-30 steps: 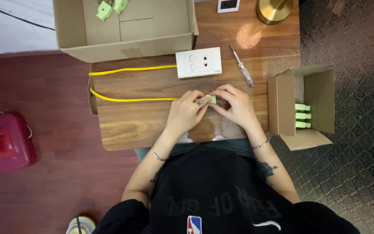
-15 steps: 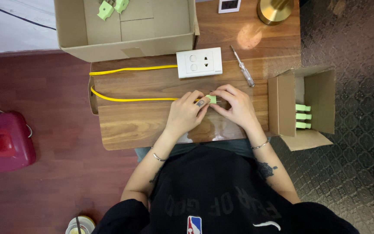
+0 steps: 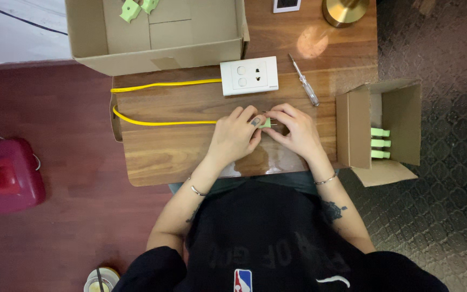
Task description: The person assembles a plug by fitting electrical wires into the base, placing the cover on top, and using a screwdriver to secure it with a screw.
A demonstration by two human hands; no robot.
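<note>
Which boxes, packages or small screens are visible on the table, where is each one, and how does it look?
Large cardboard box: far left of the table, open, brown, green plastic parts inside.
Small cardboard box: right edge of the table, brown, lying on its side, three green plugs inside.
Small panel: far edge of the table, square, white frame, dark face; cut off, so screen or not is unclear.

A wooden table (image 3: 179,151) bears two cardboard boxes, a white socket plate (image 3: 248,75), a screwdriver (image 3: 304,86) and a yellow cable (image 3: 158,123).
</note>
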